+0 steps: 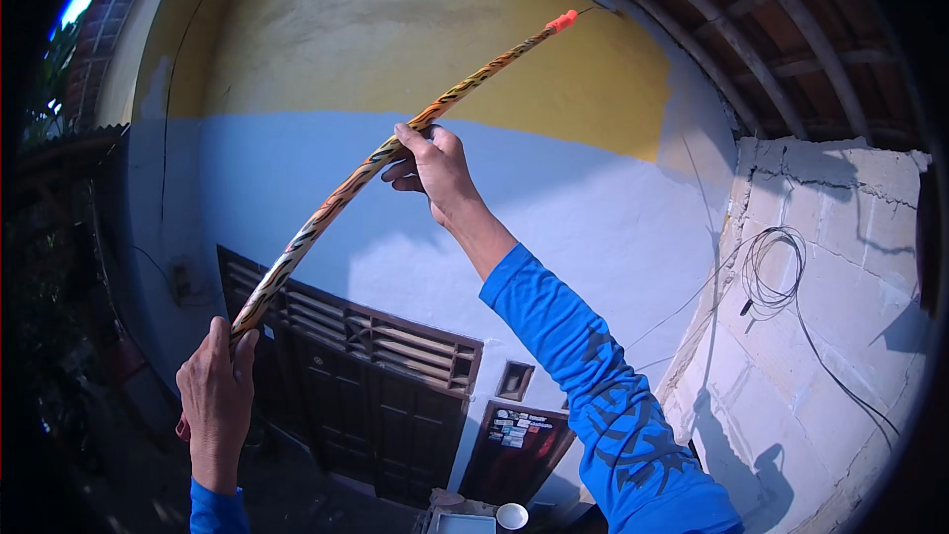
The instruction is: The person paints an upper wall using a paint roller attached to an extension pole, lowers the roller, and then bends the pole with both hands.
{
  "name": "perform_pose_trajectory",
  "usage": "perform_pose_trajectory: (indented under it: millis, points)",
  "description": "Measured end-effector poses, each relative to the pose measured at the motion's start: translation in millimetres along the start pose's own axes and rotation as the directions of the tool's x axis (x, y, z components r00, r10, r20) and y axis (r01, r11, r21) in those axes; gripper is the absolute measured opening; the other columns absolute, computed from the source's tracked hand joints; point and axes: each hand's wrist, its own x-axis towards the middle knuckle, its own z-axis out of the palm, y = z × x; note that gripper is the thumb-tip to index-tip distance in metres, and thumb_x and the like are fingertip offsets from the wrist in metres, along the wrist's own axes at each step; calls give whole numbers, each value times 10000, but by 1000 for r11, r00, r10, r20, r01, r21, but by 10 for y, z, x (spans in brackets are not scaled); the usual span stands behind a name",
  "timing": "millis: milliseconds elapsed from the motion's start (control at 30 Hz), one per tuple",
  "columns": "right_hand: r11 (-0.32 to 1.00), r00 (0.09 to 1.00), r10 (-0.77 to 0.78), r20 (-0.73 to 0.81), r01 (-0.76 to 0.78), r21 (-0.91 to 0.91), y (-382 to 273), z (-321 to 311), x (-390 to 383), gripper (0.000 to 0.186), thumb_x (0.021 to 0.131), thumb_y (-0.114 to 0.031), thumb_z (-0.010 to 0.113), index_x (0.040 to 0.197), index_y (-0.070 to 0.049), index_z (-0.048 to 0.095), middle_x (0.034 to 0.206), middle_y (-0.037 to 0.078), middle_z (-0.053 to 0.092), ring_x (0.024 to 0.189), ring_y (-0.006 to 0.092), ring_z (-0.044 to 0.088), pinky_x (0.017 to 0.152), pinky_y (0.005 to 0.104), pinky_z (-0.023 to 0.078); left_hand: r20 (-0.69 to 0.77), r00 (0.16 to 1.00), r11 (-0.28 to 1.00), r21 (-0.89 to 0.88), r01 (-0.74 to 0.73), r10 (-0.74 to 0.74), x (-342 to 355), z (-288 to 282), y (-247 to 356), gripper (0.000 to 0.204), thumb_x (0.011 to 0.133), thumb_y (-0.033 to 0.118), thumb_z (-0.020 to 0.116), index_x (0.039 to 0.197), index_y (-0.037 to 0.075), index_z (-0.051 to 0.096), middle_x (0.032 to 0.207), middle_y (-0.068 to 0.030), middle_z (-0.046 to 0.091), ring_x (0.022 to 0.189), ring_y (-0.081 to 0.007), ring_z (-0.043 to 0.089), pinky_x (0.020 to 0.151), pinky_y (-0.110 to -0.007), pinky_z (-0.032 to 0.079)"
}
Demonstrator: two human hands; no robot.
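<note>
A: Where is the striped pole [395,143] in all this?

B: It runs in a long diagonal against the painted wall [326,40], from low on the wall's blue band up to its yellow part, where an orange tip [562,20] ends it close under the roof beams [751,40].

A: And the hands?

B: The left hand [215,400] is closed around the pole's lower end, in front of the dark slatted door [366,376] set in that wall. The right hand [435,166] is wrapped around the pole near its middle, where the wall's blue meets its yellow, the arm in its blue sleeve [593,386] stretched up to reach it.

A: Why two grips, so far apart?

B: Probably for control. A long, thin pole raised high would sway from a single hold; one hand low and one at the middle likely steadies it and lets the tip be aimed.

A: It looks bent.

B: It curves, though the wide lens bends straight edges, so whether the pole itself flexes cannot be told.

A: Anything else by the wall?

B: A coil of dark cable [773,272] hangs on the rough block wall [840,336] to its right.
</note>
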Motion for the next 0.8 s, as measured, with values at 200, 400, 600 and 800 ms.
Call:
perform_pose_trajectory:
  millis: [200, 400, 600, 800]
  points:
    - [1000, 1000, 3, -27, -2, 15, -30, -56, 2, 295, 959, -355, 646, 983, -71, 570, 824, 68, 689, 636, 145, 688, 563, 263, 549, -13, 999, 1000, -3, -30, 30, 47, 21, 50, 292, 978, 227, 642, 856, 42, 453, 677, -154, 584, 600, -362, 603, 559, -441, 470]
    - [999, 998, -42, -53, 43, 17, -158, -180, 183, 294, 957, -355, 640, 989, -69, 583, 834, 70, 689, 642, 154, 685, 568, 272, 542, -3, 999, 999, -8, -39, 39, 258, 1, 222, 298, 1003, 256, 612, 858, 47, 456, 664, -150, 579, 591, -347, 601, 557, -439, 467]
    - [997, 993, -74, -90, 72, -25, -282, -268, 375, 266, 964, -343, 615, 981, -78, 589, 810, 74, 699, 661, 156, 687, 586, 290, 537, -25, 995, 995, -11, -96, 96, 458, -1, 334, 307, 1024, 291, 577, 866, 54, 464, 645, -142, 571, 586, -327, 600, 559, -439, 465]
    - [995, 990, -93, -107, 91, -27, -329, -279, 464, 258, 959, -341, 620, 947, -84, 594, 805, 71, 700, 662, 162, 688, 587, 294, 536, -26, 995, 995, 4, -95, 95, 554, -23, 395, 303, 1027, 304, 571, 874, 61, 474, 636, -136, 571, 575, -321, 603, 556, -437, 469]
